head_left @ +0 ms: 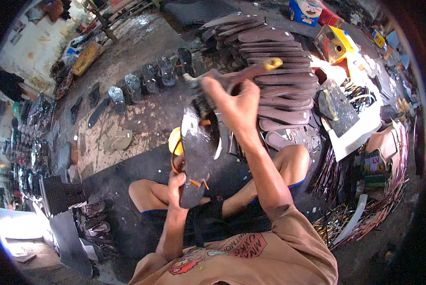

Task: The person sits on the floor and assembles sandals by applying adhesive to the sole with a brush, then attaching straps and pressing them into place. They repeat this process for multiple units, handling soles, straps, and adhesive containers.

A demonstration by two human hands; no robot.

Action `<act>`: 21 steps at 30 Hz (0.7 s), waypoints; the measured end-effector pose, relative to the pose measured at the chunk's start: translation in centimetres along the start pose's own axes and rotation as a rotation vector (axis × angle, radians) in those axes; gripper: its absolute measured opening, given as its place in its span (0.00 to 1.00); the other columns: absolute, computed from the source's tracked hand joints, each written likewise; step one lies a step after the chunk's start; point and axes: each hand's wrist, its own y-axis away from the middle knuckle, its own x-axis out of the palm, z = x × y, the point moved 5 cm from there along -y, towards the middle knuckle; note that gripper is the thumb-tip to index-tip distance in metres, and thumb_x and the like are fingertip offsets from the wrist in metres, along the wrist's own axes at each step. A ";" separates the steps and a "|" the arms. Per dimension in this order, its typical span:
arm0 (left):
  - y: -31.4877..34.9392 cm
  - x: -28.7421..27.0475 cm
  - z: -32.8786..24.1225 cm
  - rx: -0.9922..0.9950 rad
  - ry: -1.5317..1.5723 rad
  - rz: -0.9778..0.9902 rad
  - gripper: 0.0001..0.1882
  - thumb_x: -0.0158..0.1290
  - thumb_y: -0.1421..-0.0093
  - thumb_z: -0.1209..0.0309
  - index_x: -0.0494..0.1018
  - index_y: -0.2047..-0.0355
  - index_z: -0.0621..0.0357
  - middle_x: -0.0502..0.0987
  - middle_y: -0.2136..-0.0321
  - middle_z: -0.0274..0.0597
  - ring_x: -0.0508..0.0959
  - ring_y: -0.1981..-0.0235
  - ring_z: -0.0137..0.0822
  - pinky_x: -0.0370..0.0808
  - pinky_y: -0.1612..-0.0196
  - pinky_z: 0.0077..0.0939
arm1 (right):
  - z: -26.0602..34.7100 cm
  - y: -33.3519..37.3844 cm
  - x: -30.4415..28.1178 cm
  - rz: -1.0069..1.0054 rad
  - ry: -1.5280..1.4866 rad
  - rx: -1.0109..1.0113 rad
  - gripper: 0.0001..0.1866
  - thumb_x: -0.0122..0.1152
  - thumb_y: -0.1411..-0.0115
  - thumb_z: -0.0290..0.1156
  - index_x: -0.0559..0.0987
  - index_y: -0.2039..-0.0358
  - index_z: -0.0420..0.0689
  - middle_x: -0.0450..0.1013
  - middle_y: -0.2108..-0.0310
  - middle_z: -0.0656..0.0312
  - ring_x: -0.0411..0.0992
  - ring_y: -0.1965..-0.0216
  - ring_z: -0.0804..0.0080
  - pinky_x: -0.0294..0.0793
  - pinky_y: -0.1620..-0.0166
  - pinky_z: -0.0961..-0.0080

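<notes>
Left hand [177,183]: grip closed on the lower end of a dark sandal sole [197,154], long axis upright over the lap
Right hand [234,102]: grip wrapped round a brush [232,78], bristles at the sole's upper end
Behind: stacked soles [279,76] on the floor

A sandal-making workshop, worked from the floor: a tall stack of brown foam soles [282,80], a row of dark finished sandals [146,80] drying on the stained concrete floor [127,118], bundled shiny straps [384,199] heaped alongside.
</notes>
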 end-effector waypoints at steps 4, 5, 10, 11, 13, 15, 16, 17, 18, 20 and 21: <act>-1.4 0.1 -0.6 0.134 -0.039 -0.014 0.41 0.55 0.37 0.62 0.59 0.25 0.58 0.74 0.34 0.52 0.81 0.40 0.50 0.83 0.41 0.45 | 0.7 8.3 -1.4 0.049 0.292 0.036 0.17 0.81 0.44 0.39 0.88 0.66 0.38 0.85 0.72 0.57 0.82 0.71 0.72 0.81 0.62 0.70; -1.7 0.7 -1.0 0.192 -0.055 -0.096 0.41 0.55 0.37 0.60 0.60 0.25 0.59 0.74 0.34 0.50 0.81 0.40 0.47 0.80 0.38 0.42 | 1.2 9.5 -1.5 0.073 0.308 -0.031 0.17 0.81 0.45 0.39 0.88 0.66 0.38 0.85 0.72 0.57 0.82 0.71 0.71 0.82 0.62 0.69; 0.1 -0.3 -0.2 0.053 -0.271 0.020 0.41 0.56 0.36 0.57 0.61 0.26 0.57 0.76 0.37 0.48 0.80 0.43 0.47 0.80 0.41 0.45 | 1.2 0.0 -0.9 -0.135 0.228 -0.128 0.15 0.81 0.44 0.39 0.88 0.69 0.40 0.84 0.75 0.56 0.80 0.75 0.73 0.80 0.66 0.71; 0.0 0.4 -0.9 0.068 -0.199 0.008 0.40 0.56 0.35 0.57 0.61 0.25 0.56 0.77 0.38 0.48 0.81 0.44 0.46 0.81 0.43 0.47 | 1.4 0.2 -1.1 -0.130 0.258 -0.126 0.14 0.81 0.44 0.38 0.88 0.69 0.40 0.84 0.75 0.57 0.80 0.75 0.73 0.80 0.66 0.71; -0.4 1.1 -1.6 0.141 -0.027 -0.046 0.35 0.53 0.31 0.57 0.63 0.26 0.53 0.79 0.40 0.48 0.82 0.45 0.45 0.82 0.46 0.54 | 1.6 2.2 -1.6 -0.096 0.315 -0.113 0.12 0.81 0.43 0.37 0.89 0.69 0.41 0.84 0.76 0.58 0.80 0.76 0.75 0.80 0.67 0.71; -1.2 -1.5 -2.2 0.161 0.155 -0.085 0.29 0.52 0.29 0.55 0.70 0.33 0.56 0.82 0.46 0.48 0.84 0.51 0.45 0.84 0.49 0.52 | 2.4 9.1 0.0 0.170 0.183 -0.008 0.10 0.82 0.43 0.31 0.88 0.67 0.42 0.84 0.73 0.64 0.80 0.71 0.76 0.80 0.64 0.73; -1.9 -0.7 -2.7 0.143 0.156 -0.083 0.27 0.52 0.28 0.54 0.72 0.37 0.58 0.83 0.49 0.46 0.85 0.53 0.44 0.85 0.50 0.50 | 3.1 11.8 -0.2 0.288 0.253 -0.290 0.12 0.84 0.47 0.30 0.89 0.64 0.43 0.84 0.71 0.60 0.82 0.70 0.71 0.81 0.63 0.72; -2.4 0.2 -3.6 0.131 0.148 -0.088 0.25 0.51 0.28 0.53 0.75 0.41 0.60 0.83 0.51 0.45 0.85 0.55 0.42 0.86 0.50 0.47 | 2.6 14.8 -0.2 0.367 0.288 -0.389 0.14 0.85 0.48 0.30 0.89 0.62 0.42 0.84 0.69 0.58 0.84 0.68 0.68 0.82 0.62 0.72; -2.3 0.4 -3.6 0.174 0.129 -0.143 0.27 0.50 0.27 0.54 0.72 0.37 0.60 0.82 0.48 0.47 0.85 0.53 0.44 0.85 0.48 0.47 | 3.9 16.3 -0.5 0.427 0.251 -0.314 0.15 0.85 0.47 0.32 0.89 0.62 0.41 0.84 0.68 0.60 0.83 0.68 0.70 0.81 0.63 0.72; -2.2 0.9 -4.5 0.227 0.050 -0.222 0.29 0.49 0.27 0.54 0.69 0.33 0.59 0.81 0.45 0.49 0.84 0.50 0.45 0.84 0.45 0.46 | 0.4 17.1 -1.0 0.342 0.262 -0.115 0.14 0.84 0.45 0.37 0.89 0.64 0.43 0.80 0.75 0.62 0.78 0.78 0.69 0.76 0.73 0.69; -1.8 0.3 -4.1 0.191 0.189 -0.222 0.27 0.48 0.26 0.56 0.69 0.33 0.57 0.81 0.45 0.48 0.84 0.50 0.45 0.83 0.45 0.47 | 0.1 14.9 -1.4 0.260 0.372 -0.120 0.16 0.84 0.43 0.39 0.88 0.69 0.39 0.82 0.77 0.58 0.78 0.80 0.69 0.77 0.74 0.68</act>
